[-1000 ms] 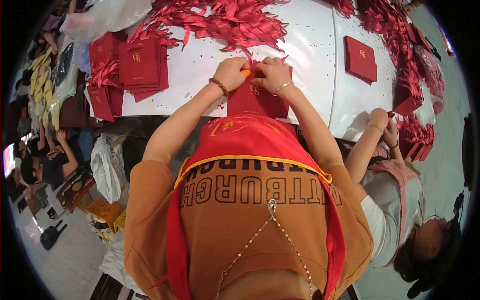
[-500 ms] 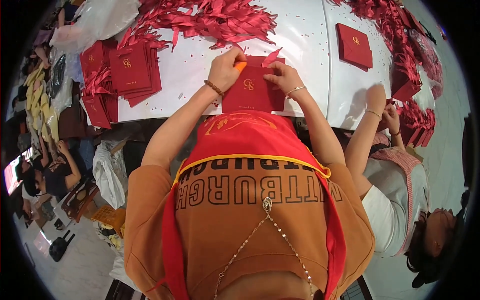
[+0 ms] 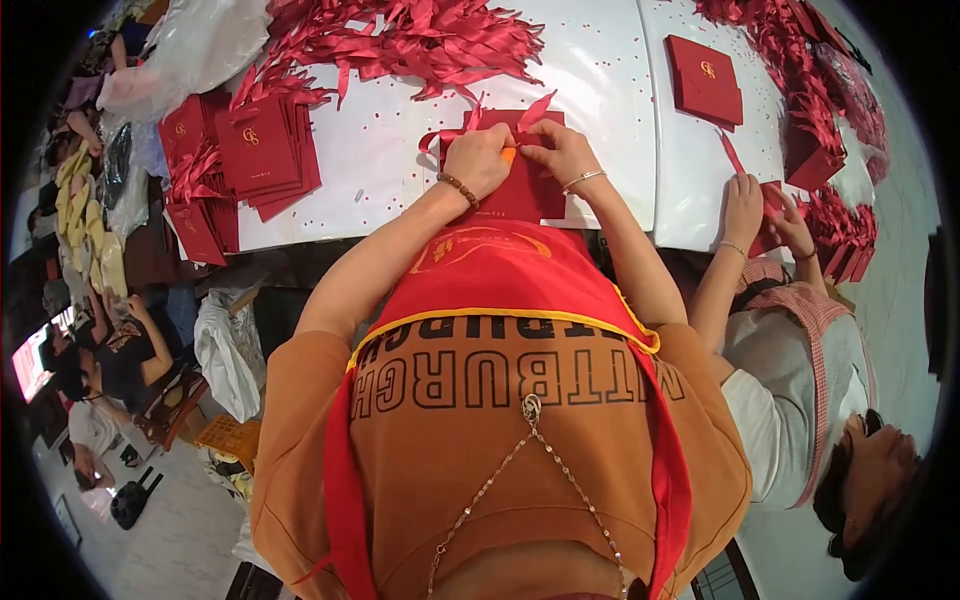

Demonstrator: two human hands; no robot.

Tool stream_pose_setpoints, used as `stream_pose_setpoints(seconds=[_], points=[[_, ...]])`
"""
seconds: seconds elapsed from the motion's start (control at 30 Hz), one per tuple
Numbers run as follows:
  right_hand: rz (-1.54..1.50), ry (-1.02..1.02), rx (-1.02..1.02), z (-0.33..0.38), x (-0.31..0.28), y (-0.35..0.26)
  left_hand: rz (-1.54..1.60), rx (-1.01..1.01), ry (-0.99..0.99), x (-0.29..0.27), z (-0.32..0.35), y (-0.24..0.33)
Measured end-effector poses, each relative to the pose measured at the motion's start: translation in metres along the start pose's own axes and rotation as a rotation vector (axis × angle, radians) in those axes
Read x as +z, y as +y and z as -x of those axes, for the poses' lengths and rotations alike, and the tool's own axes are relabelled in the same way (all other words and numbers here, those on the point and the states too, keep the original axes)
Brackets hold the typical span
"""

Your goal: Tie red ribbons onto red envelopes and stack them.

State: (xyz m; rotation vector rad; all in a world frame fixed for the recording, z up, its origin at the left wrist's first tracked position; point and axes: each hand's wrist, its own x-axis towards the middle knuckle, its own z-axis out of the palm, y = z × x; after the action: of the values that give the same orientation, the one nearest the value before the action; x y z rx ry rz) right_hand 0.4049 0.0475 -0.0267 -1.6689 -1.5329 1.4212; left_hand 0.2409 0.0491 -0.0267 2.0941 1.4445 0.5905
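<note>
From the head camera, the left hand (image 3: 478, 155) and right hand (image 3: 565, 152) meet, fingers pinched on a small orange thing (image 3: 509, 154). Under both hands lies a flat red paper bag (image 3: 530, 190) on the white table (image 3: 400, 180). Red ribbon (image 3: 532, 108) sticks out just past the fingers.

Both forearms reach forward, converging — left hand (image 3: 478, 158) curled loosely, beaded bracelet on wrist; right hand (image 3: 562, 152) beside it, fingertips pinched — hands nearly touching.
</note>
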Motion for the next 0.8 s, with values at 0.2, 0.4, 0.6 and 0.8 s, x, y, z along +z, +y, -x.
stream_pose_setpoints(seconds=[0.2, 0.4, 0.6, 0.8], points=[[0.138, 0.021, -0.169, -0.009, 0.002, 0.006, 0.26, -0.161, 0.031, 0.0, -0.003, 0.0], [0.177, 0.043, -0.456, 0.0, 0.003, 0.003, 0.375, -0.2, 0.063, 0.012, -0.005, 0.003], [0.204, -0.01, -0.402, 0.004, 0.006, 0.007, 0.397, -0.262, 0.152, 0.018, 0.007, 0.005], [0.1, -0.01, -0.225, 0.009, 0.001, 0.015, 0.421, -0.279, 0.184, 0.033, 0.001, 0.009]])
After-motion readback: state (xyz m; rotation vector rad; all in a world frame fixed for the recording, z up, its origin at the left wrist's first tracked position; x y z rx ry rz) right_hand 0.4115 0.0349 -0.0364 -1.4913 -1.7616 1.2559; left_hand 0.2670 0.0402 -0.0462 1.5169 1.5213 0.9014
